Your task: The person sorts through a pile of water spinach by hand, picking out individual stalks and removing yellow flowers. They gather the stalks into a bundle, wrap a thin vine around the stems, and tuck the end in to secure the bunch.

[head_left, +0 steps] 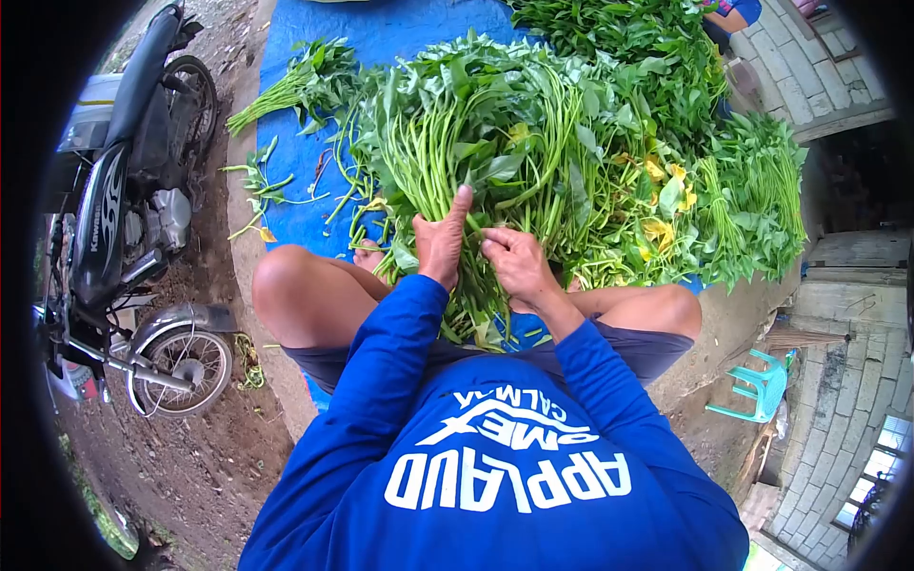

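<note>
Head view: left hand (pixel 440 246) and right hand (pixel 519 265), side by side, both clamped around the greens bundle (pixel 514 152) at its lower stems.

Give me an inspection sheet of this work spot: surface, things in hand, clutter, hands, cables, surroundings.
Surface: blue tarp, largely covered by greens.
Things in hand: stem bundle of long-stalked leafy greens between the knees; bigger pile of greens beyond it.
Clutter: loose stems and a small separate bunch on the tarp; yellowed leaves in the pile.
Hands: left hand wrapped on the bundle, thumb raised; right hand with fingers curled into its stems.
Cables: nothing seen.
Surroundings: motorcycle on dirt at left; turquoise plastic chair and brick paving at right.
</note>
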The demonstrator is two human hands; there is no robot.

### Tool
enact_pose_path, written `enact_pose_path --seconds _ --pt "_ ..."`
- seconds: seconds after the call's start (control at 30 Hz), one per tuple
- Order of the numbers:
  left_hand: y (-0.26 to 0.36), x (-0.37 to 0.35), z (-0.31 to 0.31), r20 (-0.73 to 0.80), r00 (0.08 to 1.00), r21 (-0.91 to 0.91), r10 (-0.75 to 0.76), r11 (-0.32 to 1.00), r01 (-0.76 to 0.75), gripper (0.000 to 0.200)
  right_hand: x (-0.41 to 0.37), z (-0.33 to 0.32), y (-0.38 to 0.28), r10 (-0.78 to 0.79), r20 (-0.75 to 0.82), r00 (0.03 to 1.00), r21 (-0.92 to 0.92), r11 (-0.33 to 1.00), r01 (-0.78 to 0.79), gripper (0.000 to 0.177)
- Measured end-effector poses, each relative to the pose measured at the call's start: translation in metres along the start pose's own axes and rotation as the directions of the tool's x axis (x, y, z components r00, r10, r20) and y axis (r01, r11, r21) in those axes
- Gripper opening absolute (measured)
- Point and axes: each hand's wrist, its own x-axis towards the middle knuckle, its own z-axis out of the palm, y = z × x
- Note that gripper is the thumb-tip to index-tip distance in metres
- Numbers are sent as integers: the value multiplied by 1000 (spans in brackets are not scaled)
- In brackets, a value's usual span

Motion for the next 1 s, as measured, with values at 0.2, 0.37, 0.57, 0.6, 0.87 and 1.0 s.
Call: enact_pose_path --seconds 0.2,0.37,0.57,0.6,0.87,1.0 --pt "28 -15 -15 205 906 7 -370 927 376 26 12 -3 -27 -20 183 983 -221 973 61 24" --pt "89 -42 -17 375 864 154 -335 942 298 27 94 -32 -95 -475 -400 784 44 844 534 19" --pt "112 -60 -11 490 773 313 -403 909 275 27 195 -27 -106 -278 -51 959 312 908 279 38" --pt "114 -61 -6 496 750 345 -438 892 293 27 186 -26 -115 -237 92 967 307 931 199 39" --pt "131 -31 -21 321 932 134 -169 982 132 31 188 -166 -23 -145 -486 862 -474 872 -120 30" --pt "134 -8 0 286 949 113 -133 988 105 31 147 -133 10 72 -408 910 -500 816 -289 42"
